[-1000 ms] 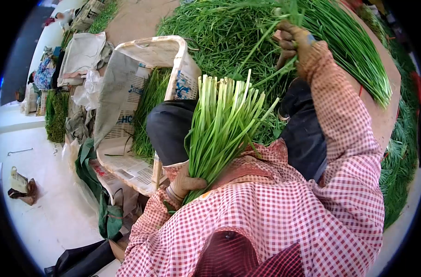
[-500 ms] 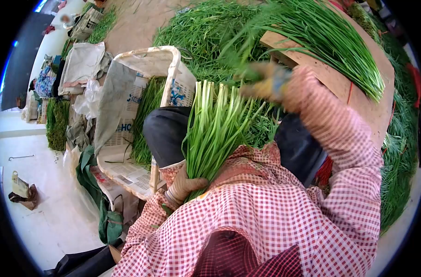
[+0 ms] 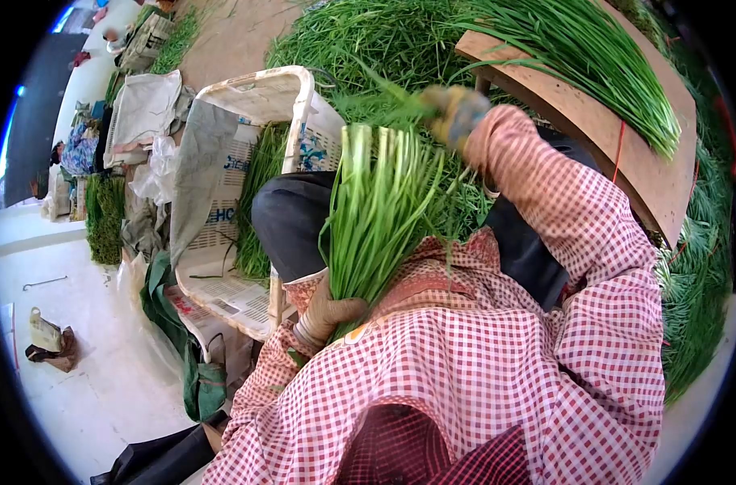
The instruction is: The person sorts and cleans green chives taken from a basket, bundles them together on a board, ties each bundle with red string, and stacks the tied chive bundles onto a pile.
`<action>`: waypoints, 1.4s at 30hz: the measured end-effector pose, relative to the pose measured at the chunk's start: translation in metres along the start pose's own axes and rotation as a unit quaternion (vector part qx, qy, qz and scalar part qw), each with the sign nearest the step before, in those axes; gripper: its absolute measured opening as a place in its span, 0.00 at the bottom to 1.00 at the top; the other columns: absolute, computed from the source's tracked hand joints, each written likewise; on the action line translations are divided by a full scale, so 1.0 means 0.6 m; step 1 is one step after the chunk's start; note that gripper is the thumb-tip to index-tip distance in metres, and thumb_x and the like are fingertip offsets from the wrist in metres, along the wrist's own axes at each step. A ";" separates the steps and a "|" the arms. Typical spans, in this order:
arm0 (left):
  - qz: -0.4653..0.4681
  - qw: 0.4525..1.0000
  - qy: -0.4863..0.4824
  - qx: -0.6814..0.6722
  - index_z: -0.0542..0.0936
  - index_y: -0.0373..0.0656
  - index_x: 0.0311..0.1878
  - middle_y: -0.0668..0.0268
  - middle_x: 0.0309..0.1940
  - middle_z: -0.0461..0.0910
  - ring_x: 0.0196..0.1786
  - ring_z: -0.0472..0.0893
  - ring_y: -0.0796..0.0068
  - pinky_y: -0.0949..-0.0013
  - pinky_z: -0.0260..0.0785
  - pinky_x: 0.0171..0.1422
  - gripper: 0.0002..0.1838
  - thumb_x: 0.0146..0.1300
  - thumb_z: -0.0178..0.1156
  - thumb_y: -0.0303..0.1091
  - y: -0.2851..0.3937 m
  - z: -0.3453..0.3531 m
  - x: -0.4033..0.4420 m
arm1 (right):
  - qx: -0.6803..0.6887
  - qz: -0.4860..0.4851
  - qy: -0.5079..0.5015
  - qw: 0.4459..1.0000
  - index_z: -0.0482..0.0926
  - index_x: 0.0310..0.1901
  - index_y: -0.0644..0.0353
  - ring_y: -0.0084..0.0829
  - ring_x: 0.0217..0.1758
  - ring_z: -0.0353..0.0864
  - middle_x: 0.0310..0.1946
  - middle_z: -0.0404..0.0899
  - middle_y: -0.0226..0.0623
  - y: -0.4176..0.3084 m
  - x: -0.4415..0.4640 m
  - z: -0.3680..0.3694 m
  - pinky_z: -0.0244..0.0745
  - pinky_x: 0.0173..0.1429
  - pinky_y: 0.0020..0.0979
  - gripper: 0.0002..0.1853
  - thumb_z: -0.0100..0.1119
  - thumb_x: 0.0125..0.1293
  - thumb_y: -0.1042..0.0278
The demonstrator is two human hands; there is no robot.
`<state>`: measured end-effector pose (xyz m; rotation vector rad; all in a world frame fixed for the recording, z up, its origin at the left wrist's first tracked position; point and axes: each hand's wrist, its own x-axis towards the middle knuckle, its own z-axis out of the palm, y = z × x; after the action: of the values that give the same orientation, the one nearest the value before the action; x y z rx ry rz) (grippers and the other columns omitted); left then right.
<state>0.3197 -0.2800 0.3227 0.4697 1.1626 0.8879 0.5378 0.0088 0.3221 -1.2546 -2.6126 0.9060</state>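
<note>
the bundle of greens (image 3: 376, 218) lies over the lap, glossy long leaves below, pale whitish-green ends roughly level at the top. the left hand (image 3: 333, 313) is closed round its lower leaves, thumb across the front. the right hand (image 3: 458, 115) is blurred near the pale ends; its grip i cannot tell.

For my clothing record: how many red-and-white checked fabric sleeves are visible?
2. The left sleeve ends at the left hand, which grips long green stalks; the right sleeve ends at the blurred right hand, near their pale ends. Others may be hidden.
</note>
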 end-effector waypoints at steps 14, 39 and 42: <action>0.046 0.998 -0.017 -0.041 0.66 0.37 0.67 0.56 0.58 0.75 0.57 0.77 0.61 0.59 0.69 0.63 0.39 0.51 0.68 0.30 -0.017 -0.024 0.000 | 0.243 0.108 -0.080 0.961 0.48 0.72 0.70 0.49 0.73 0.60 0.68 0.60 0.58 -0.080 -0.123 0.081 0.60 0.73 0.41 0.56 0.71 0.54 0.44; -0.084 0.989 -0.073 -0.093 0.60 0.34 0.71 0.59 0.64 0.71 0.63 0.72 0.67 0.64 0.62 0.69 0.54 0.45 0.76 0.52 -0.006 -0.054 -0.012 | 0.508 0.132 -0.171 0.834 0.45 0.76 0.54 0.43 0.79 0.47 0.76 0.46 0.44 0.078 0.141 0.068 0.49 0.77 0.53 0.62 0.61 0.49 0.24; -0.063 0.987 -0.090 -0.114 0.58 0.35 0.72 0.59 0.65 0.69 0.64 0.71 0.66 0.63 0.62 0.69 0.56 0.46 0.75 0.55 -0.022 -0.068 -0.010 | 0.519 0.052 -0.177 0.834 0.46 0.76 0.52 0.41 0.79 0.46 0.76 0.47 0.43 0.059 0.142 0.073 0.44 0.79 0.49 0.50 0.48 0.61 0.30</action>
<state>0.2860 -0.2973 0.3024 0.2795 0.9035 0.8399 0.4912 0.0686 0.2536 -0.9178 -1.6346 2.2896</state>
